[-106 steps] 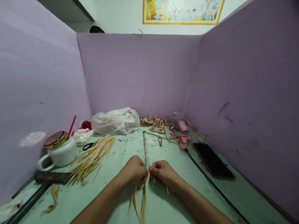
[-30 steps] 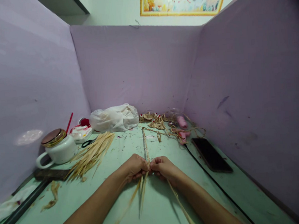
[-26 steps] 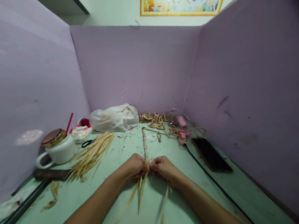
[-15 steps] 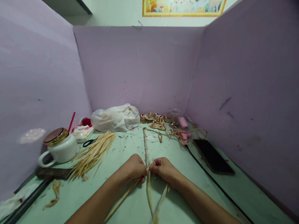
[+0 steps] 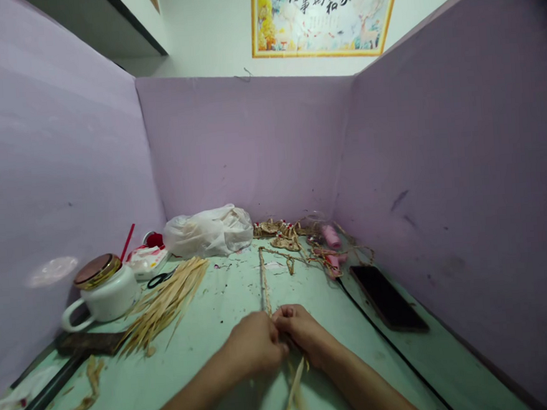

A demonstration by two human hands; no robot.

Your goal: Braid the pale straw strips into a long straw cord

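A thin braid (image 5: 264, 280) of straw-coloured fibre runs down the table's middle to my hands. At its lower end, my right hand (image 5: 303, 331) is closed, thumb and fingers pinching the fibre strands. My left hand (image 5: 259, 340) is also closed, its back to me, slightly blurred and nearly touching the right; its fingertips and most of what they hold are hidden. Loose flat strands (image 5: 294, 388) hang toward me below the right hand, some smeared by motion.
Left are a bundle of dry fibre strips (image 5: 172, 299), scissors (image 5: 159, 279), a lidded white mug (image 5: 111, 294) and a dark-handled hammer-like tool (image 5: 47, 395). Behind lie a white plastic bag (image 5: 210, 231) and woven pieces (image 5: 285, 240). Pink spools (image 5: 331, 237), a phone (image 5: 389, 298) and a black cable (image 5: 380, 335) are right.
My left hand has moved across toward the right, in front of the braid's lower end. My right hand still pinches there. The camera view has tilted up slightly.
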